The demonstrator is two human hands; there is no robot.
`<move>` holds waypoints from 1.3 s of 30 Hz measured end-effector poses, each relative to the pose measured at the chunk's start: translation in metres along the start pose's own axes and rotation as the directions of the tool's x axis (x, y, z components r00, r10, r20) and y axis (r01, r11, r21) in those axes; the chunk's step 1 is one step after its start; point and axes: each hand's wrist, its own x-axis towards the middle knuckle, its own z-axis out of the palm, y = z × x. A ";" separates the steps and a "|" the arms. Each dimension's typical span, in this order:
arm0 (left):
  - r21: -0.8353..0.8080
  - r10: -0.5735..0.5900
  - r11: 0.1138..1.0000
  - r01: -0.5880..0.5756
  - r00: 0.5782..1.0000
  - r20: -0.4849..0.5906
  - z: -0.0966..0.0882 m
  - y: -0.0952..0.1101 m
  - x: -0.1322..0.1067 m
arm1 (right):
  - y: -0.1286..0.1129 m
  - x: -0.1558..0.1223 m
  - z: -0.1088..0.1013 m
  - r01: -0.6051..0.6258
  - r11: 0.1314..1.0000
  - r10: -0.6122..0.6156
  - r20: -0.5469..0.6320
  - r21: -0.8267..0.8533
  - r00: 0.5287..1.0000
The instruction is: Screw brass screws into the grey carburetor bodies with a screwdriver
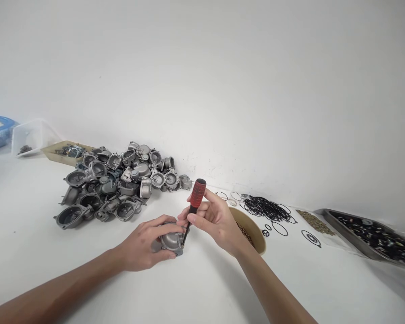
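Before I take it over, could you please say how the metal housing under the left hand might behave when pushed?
The metal housing looks cast, so it would probably stay stiff. Its smooth, rounded top could feel slippery. Its jutting corner would likely resist rolling.

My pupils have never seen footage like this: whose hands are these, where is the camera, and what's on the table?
There is no machine: these are one person's bare hands, seen from a camera worn on that person's head. The left hand steadies a grey metal part on the table; the right hand holds a red-handled screwdriver, its shaft slanting down to that part. Farther back, to the left, lies a heap of similar parts. To the right are a tan bowl, black rings and a metal tray.
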 end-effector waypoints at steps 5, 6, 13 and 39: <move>0.004 0.007 1.000 -0.007 1.000 -0.003 0.001 -0.001 0.000 | 0.004 -0.001 -0.002 0.007 0.999 -0.007 0.008 -0.039 1.000; 0.001 0.007 1.000 -0.007 1.000 0.000 0.001 -0.001 0.000 | 0.004 -0.001 -0.002 0.010 0.998 -0.010 -0.007 -0.067 1.000; -0.007 -0.012 1.000 0.012 1.000 0.012 -0.002 0.001 0.002 | 0.003 -0.001 -0.001 0.053 0.998 -0.057 -0.082 -0.046 0.995; -0.011 -0.020 1.000 0.021 1.000 0.024 -0.002 0.001 0.002 | -0.009 -0.003 0.007 0.309 0.907 -0.373 -0.206 -0.286 0.905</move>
